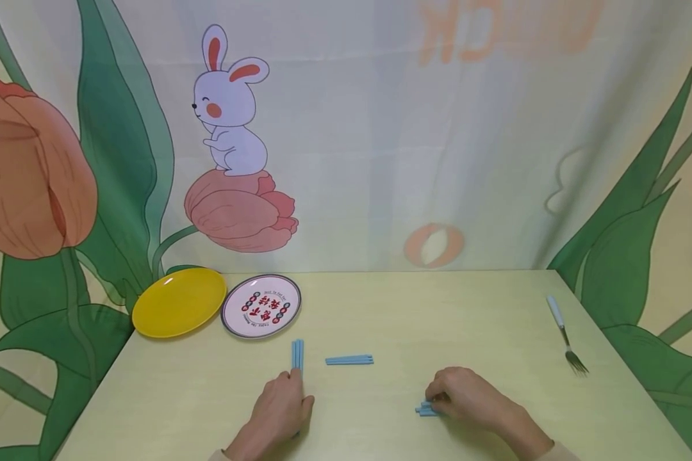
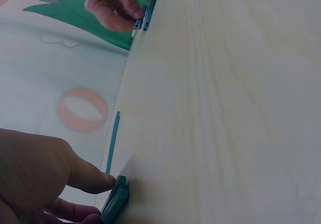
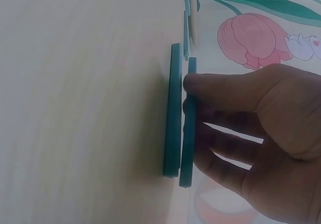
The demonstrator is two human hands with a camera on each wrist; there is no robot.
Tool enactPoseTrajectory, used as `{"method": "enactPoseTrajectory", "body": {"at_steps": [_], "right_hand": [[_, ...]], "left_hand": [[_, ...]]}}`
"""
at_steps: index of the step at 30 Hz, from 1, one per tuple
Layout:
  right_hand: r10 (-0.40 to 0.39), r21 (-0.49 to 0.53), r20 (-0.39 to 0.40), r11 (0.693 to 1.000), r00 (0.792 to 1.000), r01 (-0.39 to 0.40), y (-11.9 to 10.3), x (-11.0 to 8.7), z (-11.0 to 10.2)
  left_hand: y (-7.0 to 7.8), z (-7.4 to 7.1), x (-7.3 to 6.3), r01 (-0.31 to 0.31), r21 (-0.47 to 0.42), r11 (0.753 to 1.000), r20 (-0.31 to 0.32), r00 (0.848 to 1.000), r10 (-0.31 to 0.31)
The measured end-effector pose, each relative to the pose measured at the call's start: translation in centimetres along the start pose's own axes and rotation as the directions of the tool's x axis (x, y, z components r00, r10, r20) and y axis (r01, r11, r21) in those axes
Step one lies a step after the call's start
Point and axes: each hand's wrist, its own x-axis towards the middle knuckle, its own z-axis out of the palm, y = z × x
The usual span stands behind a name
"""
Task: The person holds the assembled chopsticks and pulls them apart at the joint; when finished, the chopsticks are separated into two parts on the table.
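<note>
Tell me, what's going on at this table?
A person is handling blue sticks with both bare hands. The left hand grips one group of sticks; the right hand pinches a blue stick beside more lying on the table. Another group of sticks lies untouched between and slightly beyond the hands. A yellow plate, a white plate with red characters and a fork also sit untouched.

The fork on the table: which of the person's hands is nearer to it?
The right hand: it is left of the fork and closer to the person's body. The left hand is much farther left, past the right hand.
</note>
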Motion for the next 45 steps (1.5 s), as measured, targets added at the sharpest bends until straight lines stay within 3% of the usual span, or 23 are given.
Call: {"method": "enactPoseTrajectory", "body": {"at_steps": [9,25,37,45], "right_hand": [[-0.015,0.011,-0.016,1.000,1.000,0.016,0.04,-0.13,0.02],[-0.015,0.038,-0.002,0.999,1.000,0.015,0.21,-0.04,0.22],[0.001,0.063,0.014,0.998,1.000,-0.002,0.01,-0.15,0.14],[0.004,0.058,0.015,0.998,1.000,-0.005,0.03,-0.08,0.12]], "left_hand": [[-0.21,0.09,0.18,0.001,-0.026,1.000,0.004,1.000,-0.001],[-0.32,-0.20,0.55,0.070,-0.019,0.997,0.074,0.995,-0.069],[-0.25,-0.30,0.15,0.053,-0.098,0.994,0.050,0.998,-0.048],[-0.35,-0.41,-0.02,0.009,-0.078,0.997,-0.003,1.000,-0.010]]}}
